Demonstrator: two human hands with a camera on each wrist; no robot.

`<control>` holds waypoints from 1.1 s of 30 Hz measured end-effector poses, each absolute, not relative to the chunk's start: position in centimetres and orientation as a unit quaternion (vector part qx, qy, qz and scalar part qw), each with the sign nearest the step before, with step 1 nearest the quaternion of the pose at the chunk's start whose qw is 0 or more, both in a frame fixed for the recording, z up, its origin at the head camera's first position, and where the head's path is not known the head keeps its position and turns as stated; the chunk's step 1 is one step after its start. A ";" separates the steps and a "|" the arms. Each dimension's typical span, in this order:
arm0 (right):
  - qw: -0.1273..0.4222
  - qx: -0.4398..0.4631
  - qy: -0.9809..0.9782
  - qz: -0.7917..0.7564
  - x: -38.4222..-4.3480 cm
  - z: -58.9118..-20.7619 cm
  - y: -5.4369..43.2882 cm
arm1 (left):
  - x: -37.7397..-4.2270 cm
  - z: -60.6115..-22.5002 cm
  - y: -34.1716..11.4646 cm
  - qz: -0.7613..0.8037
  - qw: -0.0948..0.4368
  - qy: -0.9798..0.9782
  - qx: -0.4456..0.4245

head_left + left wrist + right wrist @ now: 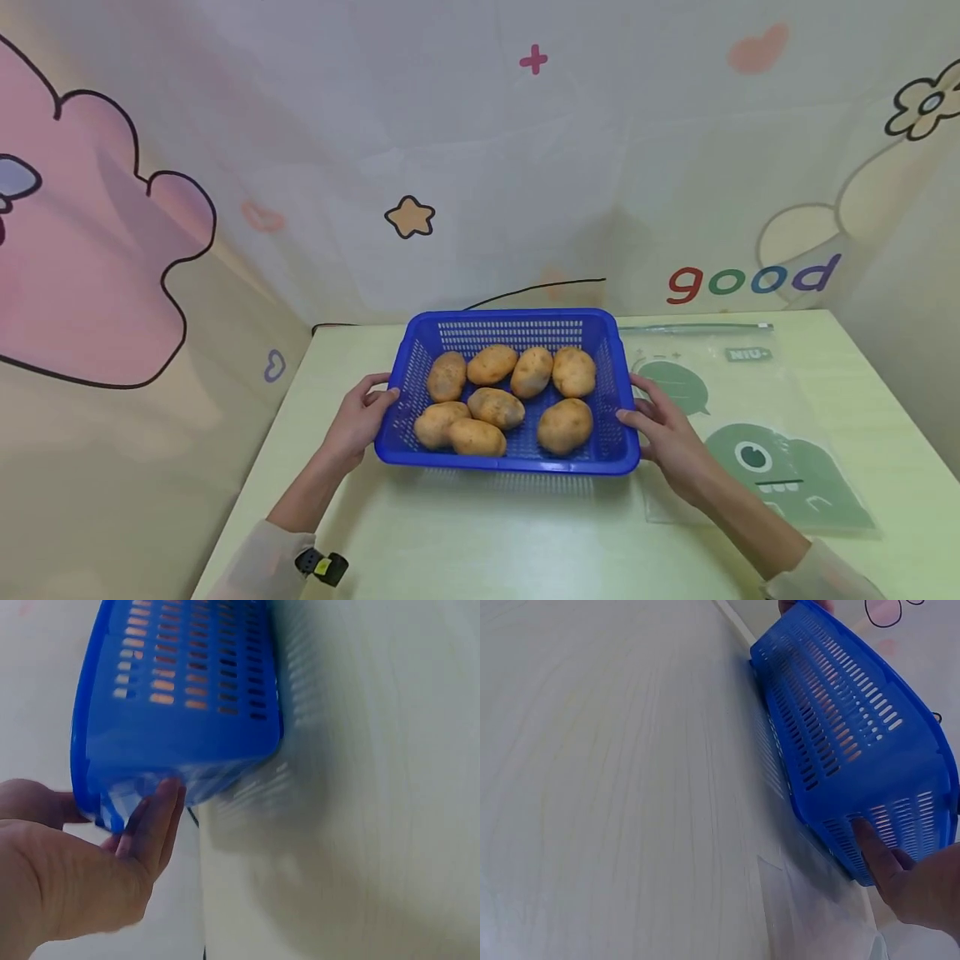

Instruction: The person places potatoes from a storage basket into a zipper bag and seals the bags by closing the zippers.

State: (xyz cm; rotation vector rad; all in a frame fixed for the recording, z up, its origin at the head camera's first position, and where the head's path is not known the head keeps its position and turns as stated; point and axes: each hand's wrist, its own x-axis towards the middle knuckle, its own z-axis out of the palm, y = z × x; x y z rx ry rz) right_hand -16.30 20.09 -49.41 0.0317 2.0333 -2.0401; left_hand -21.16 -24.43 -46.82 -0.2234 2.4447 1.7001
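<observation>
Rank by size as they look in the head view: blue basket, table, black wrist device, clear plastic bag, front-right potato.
1. Table
2. Blue basket and clear plastic bag: too close to rank, and the right forearm covers part of the bag
3. Front-right potato
4. Black wrist device

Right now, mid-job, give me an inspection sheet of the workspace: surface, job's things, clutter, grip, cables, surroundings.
Surface: pale green table.
Job's things: blue basket with eight potatoes inside; whether the basket touches the table is unclear.
Clutter: clear printed zip bag lying flat, right of the basket.
Grip: left grip holds the basket's left end; right grip holds its right end.
Cables: nothing seen.
Surroundings: cloth with cartoon prints behind the table.
</observation>
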 end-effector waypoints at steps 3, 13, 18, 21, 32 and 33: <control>0.129 0.008 0.706 -0.697 -16.2 -49.7 20.4 | -21.3 -47.1 -24.7 0.578 0.101 0.807 -0.063; 0.137 -0.005 0.720 -0.680 -15.9 -50.0 20.5 | -22.4 -46.7 -26.0 0.575 0.168 0.801 -0.020; 0.141 -0.045 0.787 -0.599 -16.4 -49.3 22.1 | -23.3 -46.6 -26.0 0.584 0.203 0.786 -0.018; 0.121 -0.091 0.843 -0.516 -17.6 -48.3 23.7 | -23.8 -46.7 -25.7 0.587 0.204 0.783 -0.021; -0.024 -0.154 0.955 -0.253 -28.0 -46.4 30.9 | -25.8 -46.0 -26.4 0.578 0.213 0.787 -0.023; -0.025 -0.156 0.958 -0.241 -28.7 -46.5 31.5 | -25.9 -46.0 -26.3 0.580 0.219 0.784 -0.024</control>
